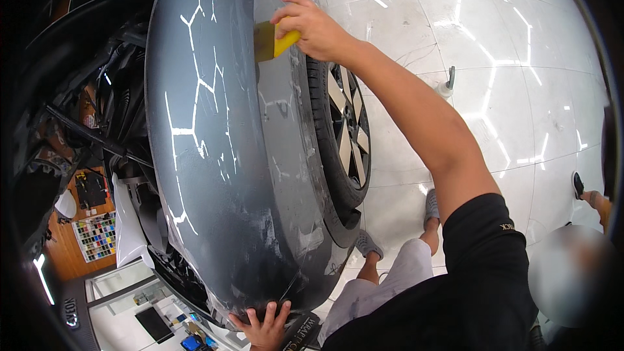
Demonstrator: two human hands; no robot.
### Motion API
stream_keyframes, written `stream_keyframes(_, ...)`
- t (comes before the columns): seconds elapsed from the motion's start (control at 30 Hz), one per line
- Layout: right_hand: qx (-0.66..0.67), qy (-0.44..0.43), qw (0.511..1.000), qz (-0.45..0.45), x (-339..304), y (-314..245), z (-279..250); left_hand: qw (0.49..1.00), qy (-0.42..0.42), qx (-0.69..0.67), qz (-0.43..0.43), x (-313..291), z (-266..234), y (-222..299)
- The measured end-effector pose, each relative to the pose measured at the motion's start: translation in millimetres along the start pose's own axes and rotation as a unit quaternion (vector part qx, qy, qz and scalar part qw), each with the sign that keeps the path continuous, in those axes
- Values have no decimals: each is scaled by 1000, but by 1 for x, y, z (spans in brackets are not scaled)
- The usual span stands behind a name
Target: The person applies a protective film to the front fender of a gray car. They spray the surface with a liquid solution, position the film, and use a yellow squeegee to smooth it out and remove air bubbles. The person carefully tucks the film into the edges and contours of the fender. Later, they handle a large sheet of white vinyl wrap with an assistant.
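Against the grey car panel (214, 156), my right hand (312, 26) is gripping one yellow squeegee (273, 42); my left hand (263, 326) is pressing open-fingered on its lower edge.

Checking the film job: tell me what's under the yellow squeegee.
The yellow squeegee, held by the right hand, presses on the grey car fender, above the wheel. The surface under its blade is covered.

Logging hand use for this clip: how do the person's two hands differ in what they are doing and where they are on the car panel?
The right hand grips a yellow squeegee against the grey car panel near the wheel; the left hand holds no tool. The right hand is curled around the tool on an outstretched arm; the left hand lies with fingers spread on the panel's lower edge. Both are bare.
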State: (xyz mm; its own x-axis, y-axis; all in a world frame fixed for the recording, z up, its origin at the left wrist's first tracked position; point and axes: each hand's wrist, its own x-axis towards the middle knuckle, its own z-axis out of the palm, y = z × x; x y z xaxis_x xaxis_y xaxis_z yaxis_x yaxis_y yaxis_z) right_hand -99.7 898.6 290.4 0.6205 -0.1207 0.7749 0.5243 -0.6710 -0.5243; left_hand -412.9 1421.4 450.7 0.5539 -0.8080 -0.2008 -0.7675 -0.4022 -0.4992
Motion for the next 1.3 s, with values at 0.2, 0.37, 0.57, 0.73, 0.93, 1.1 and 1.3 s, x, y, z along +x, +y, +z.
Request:
stream_keyframes(0.2,-28,-89,995,-29,-23,11,9,1000,-14,4,14,0,-5,-3)
stream_keyframes(0.37,-66,62,995,-31,34,42,3,999,-28,24,13,-3,2,-3)
stream_keyframes(0.57,-89,-37,994,43,17,76,26,999,-53,-2,2,-11,3,-2)
stream_keyframes(0.73,-85,80,977,181,20,53,-11,998,-55,9,6,-11,-2,0)
stream_keyframes(0.93,59,107,971,207,-36,-26,24,997,-77,14,-3,-13,9,-1)
stream_keyframes(1.1,42,-61,996,58,-132,-75,3,999,-29,26,1,-9,3,0)
stream_keyframes(1.3,25,112,988,106,-19,-69,-3,999,-22,41,8,-9,9,2)
